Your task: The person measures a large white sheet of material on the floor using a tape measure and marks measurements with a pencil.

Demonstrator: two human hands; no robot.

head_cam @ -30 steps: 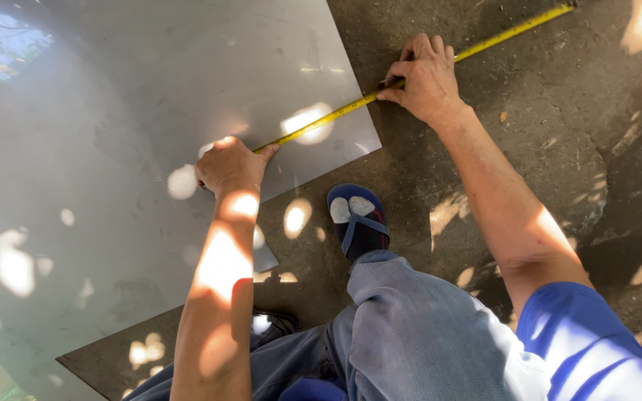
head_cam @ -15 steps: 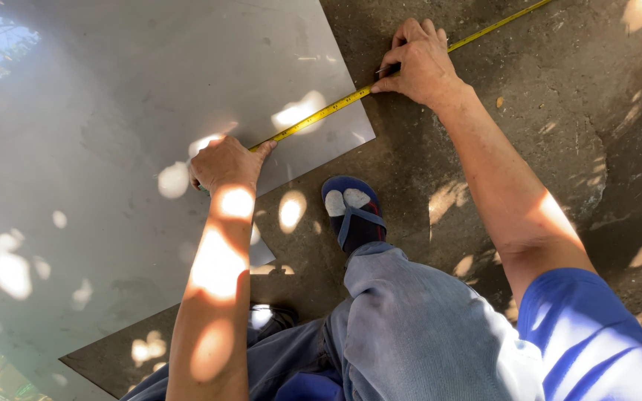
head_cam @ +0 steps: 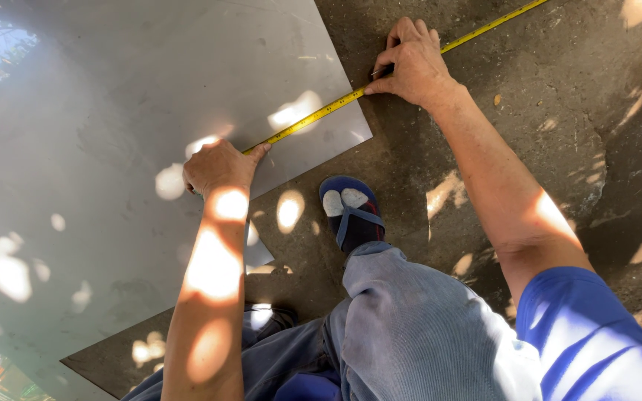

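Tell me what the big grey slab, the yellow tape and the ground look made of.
Grey slab: probably glazed ceramic or porcelain tile; it is smooth and glossy and mirrors trees and sky at its corners.
Yellow tape: a thin flat measuring blade with black marks, likely painted metal, held by the left hand and right hand.
Ground: rough, matt, stained, apparently bare concrete or packed earth.

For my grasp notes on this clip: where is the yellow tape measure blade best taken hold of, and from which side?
Pinch or press the yellow tape blade from above. It lies flat and thin across the grey sheet and the ground, so only its top face and narrow edges are free. The clearest stretch is between the left hand and the right hand.
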